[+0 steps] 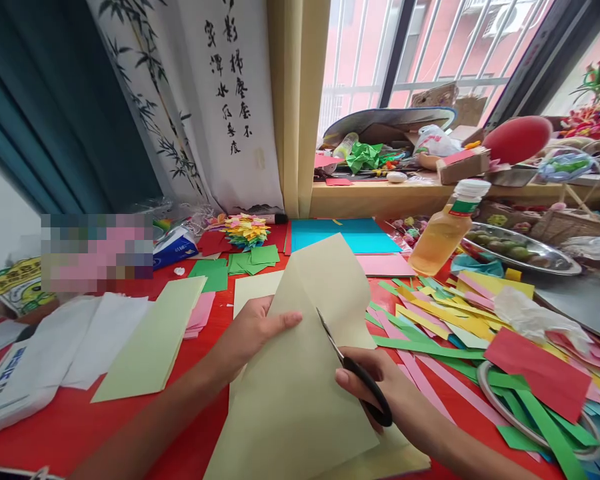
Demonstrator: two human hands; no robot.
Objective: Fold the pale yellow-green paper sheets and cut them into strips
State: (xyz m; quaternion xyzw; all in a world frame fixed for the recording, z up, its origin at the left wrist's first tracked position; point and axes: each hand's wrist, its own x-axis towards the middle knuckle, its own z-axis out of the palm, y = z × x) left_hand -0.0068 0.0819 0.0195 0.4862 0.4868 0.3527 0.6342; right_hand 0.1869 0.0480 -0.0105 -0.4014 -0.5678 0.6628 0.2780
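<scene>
A large sheet of pale yellow paper [290, 380] is raised over more pale sheets on the red table. My left hand [263, 330] grips its left edge, thumb on top and the fingers hidden behind. In my right hand [380, 377] is a pair of scissors [363, 383] with black handles. The metal blades lie along the paper near its middle, pointing up and to the left. Below the scissors, a corner of the sheet hangs over the pale stack [400, 457].
Cut paper strips [430, 347] and a red sheet [537, 373] cover the right side. A bottle of amber liquid [443, 233] stands near a metal tray [555, 262]. Blue sheets [340, 237], green squares [253, 261], folded pale paper [153, 340] and a tissue pack [25, 373] lie around.
</scene>
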